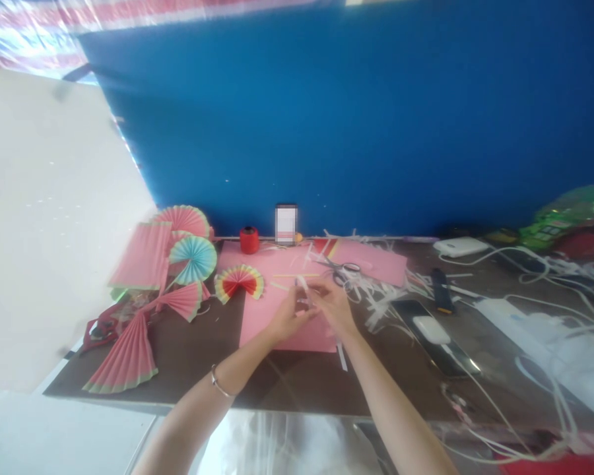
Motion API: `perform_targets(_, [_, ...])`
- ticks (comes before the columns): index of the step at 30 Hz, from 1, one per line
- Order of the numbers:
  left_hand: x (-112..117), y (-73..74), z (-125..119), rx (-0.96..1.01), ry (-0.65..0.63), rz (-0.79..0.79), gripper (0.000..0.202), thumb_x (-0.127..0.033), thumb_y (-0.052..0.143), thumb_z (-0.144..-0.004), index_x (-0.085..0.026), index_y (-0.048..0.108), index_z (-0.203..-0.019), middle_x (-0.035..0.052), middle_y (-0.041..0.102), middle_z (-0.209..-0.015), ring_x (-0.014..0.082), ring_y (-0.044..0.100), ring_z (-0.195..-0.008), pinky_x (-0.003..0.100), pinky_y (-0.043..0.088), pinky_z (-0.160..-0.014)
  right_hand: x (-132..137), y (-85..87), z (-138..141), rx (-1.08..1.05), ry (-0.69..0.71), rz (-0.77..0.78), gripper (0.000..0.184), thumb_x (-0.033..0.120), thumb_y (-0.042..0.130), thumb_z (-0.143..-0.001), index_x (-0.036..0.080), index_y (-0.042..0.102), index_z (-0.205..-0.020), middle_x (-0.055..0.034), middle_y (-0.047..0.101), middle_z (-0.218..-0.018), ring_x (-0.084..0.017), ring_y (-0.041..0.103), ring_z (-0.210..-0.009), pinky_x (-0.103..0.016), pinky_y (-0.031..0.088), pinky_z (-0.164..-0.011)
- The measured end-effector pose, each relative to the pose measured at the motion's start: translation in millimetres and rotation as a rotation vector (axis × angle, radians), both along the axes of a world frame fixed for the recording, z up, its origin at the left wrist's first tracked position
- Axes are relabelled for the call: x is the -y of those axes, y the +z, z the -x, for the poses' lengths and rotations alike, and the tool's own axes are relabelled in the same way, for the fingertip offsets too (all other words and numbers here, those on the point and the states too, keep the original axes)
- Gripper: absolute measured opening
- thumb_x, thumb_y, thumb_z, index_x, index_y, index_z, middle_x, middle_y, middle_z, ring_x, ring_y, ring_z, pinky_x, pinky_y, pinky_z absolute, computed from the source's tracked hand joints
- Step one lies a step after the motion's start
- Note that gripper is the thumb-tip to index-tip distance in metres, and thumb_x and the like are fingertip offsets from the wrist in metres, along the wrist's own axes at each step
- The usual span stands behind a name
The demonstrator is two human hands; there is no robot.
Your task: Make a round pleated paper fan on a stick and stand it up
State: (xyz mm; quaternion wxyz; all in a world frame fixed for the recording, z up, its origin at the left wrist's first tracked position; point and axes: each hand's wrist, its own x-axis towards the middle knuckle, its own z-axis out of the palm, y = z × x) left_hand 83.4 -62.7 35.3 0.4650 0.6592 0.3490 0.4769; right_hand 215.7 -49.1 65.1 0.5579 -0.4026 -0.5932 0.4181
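My left hand (288, 315) and my right hand (332, 302) meet above a pink paper sheet (282, 277) on the dark table (198, 356). Both pinch a small white strip (303, 285) between their fingertips. A bracelet circles my left wrist. Scissors (344, 270) lie just behind my right hand. A small folded fan in red, yellow and green (238, 282) rests on the sheet's left edge.
Several pleated paper fans (151, 290) lie at the left. A red spool (249, 239) and a phone (286, 223) stand against the blue wall. White paper scraps (376, 297), a dark phone with a white power bank (433, 333), a remote and cables (539, 316) cover the right.
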Motion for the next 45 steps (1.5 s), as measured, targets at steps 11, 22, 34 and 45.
perform_targets(11, [-7,7.5,22,-0.57,0.058,-0.374,0.019,-0.031,0.042,-0.088,-0.019,0.057,-0.091,0.0055,0.065,-0.084,0.0166,0.06,-0.076,0.026,0.045,-0.071,-3,0.0,-6,-0.034,-0.082,0.017,0.024,0.037,0.07,-0.068,0.02,0.068,-0.086,-0.0066,0.068,-0.094,-0.021,0.064,-0.086,-0.036,0.054,-0.076])
perform_targets(22, [-12,14.4,29,-0.909,0.214,-0.345,0.034,-0.031,0.023,-0.093,-0.018,0.049,-0.111,0.009,0.065,-0.082,0.0216,0.062,-0.072,0.028,0.043,-0.061,-11,-13.1,-10,-0.148,-0.267,0.068,0.03,0.041,0.072,-0.062,0.017,0.065,-0.078,-0.0031,0.067,-0.073,-0.018,0.064,-0.069,-0.034,0.053,-0.07])
perform_targets(34, [-24,6.4,34,-0.711,0.36,-0.331,0.026,-0.028,0.036,-0.088,-0.017,0.059,-0.096,0.0046,0.061,-0.07,0.0171,0.056,-0.066,0.025,0.038,-0.062,-5,-8.2,-7,0.043,-0.263,-0.007,0.025,0.04,0.065,-0.068,0.016,0.064,-0.075,-0.0048,0.067,-0.074,-0.018,0.062,-0.069,-0.031,0.049,-0.064])
perform_targets(45, [-24,21.3,40,0.044,0.285,0.075,0.022,-0.037,0.048,-0.078,-0.016,0.056,-0.073,0.0,0.055,-0.07,0.0114,0.05,-0.066,0.022,0.04,-0.063,3,9.7,-24,0.118,-0.475,-0.269,0.02,0.037,0.055,-0.079,0.018,0.06,-0.076,-0.0042,0.063,-0.081,-0.018,0.059,-0.08,-0.033,0.046,-0.076])
